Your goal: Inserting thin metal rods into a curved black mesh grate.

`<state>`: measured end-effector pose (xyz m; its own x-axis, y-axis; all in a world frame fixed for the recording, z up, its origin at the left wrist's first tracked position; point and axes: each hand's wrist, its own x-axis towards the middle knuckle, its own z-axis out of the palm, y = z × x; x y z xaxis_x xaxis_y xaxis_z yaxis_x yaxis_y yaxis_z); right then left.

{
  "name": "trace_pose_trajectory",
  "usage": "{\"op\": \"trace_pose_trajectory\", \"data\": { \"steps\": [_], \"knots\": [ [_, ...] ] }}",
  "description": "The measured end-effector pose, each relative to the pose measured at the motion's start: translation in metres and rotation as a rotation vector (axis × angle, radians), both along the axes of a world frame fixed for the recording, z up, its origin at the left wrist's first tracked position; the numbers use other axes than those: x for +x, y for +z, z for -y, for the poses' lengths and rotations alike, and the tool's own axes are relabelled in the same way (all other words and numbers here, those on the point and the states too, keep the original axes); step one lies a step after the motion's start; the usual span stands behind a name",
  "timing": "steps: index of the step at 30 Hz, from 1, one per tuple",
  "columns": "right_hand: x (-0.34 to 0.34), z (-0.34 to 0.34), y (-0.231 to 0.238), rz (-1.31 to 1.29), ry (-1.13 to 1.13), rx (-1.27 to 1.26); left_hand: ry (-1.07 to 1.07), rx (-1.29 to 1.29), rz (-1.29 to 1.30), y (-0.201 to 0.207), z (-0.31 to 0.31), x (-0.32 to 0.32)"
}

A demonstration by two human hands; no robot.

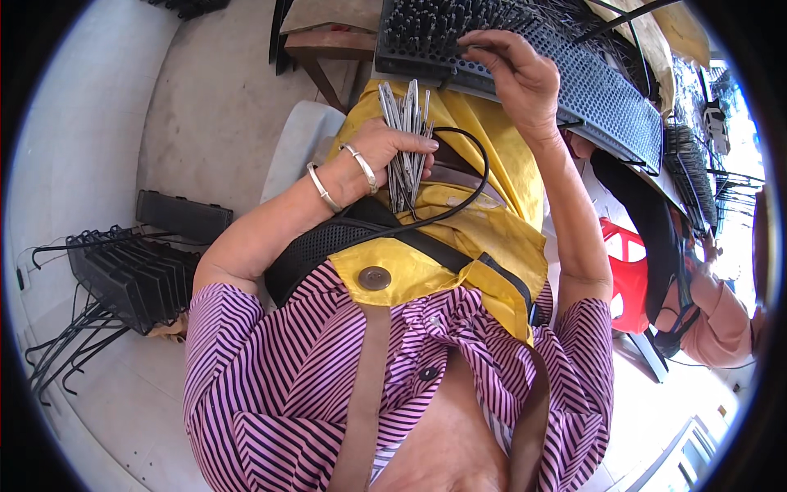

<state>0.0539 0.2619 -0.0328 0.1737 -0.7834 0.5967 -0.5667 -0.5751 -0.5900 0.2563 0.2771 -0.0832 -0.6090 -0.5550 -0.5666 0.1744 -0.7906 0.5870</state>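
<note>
1. The left hand (379, 160) is closed around a bundle of thin metal rods (407, 143), held upright against the yellow apron (484, 238) at mid-frame.
2. Two silver bangles (344, 176) sit on the left wrist.
3. The right hand (512, 70) reaches far, its fingers pinched narrow on a single rod at the black perforated tray (607, 98); the rod itself is too thin to make out clearly.
4. The tray lies at the far right on the table (656, 41), and its far-left part is already filled with upright pins (426, 29).
5. A black cable (459, 197) loops across the apron, just right of the bundle, running down to a black mesh strap (316, 246).
6. The person wears a purple striped shirt (279, 377) under the apron.
7. On the floor to the left stand stacked black trays (131, 279), with black wire hooks (65, 344) near them.
8. A wooden stool (324, 45) stands far, left of the tray.
9. To the right sits another person in a pink sleeve (721, 320), beside a red chair (627, 271), well apart from the working hands.
</note>
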Motion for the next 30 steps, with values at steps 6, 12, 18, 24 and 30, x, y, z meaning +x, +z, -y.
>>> {"op": "trace_pose_trajectory", "data": {
  "steps": [6, 12, 18, 24, 30],
  "knots": [
    [-0.009, 0.009, 0.0, 0.39, 0.121, 0.18, 0.004, 0.03, -0.01, -0.002, 0.001, -0.001],
    [-0.011, 0.013, -0.005, 0.462, 0.103, 0.287, -0.004, 0.032, -0.002, -0.001, 0.001, -0.001],
    [0.002, 0.029, 0.011, 0.023, -0.14, 0.293, -0.003, 0.033, -0.005, -0.003, 0.002, 0.0],
    [0.0, 0.053, 0.002, -0.045, 0.204, -0.389, -0.032, 0.049, -0.021, -0.009, 0.005, -0.003],
    [0.012, 0.053, 0.017, -0.627, -0.025, -0.093, -0.038, 0.082, -0.02, -0.007, 0.004, -0.002]
  ]
}}
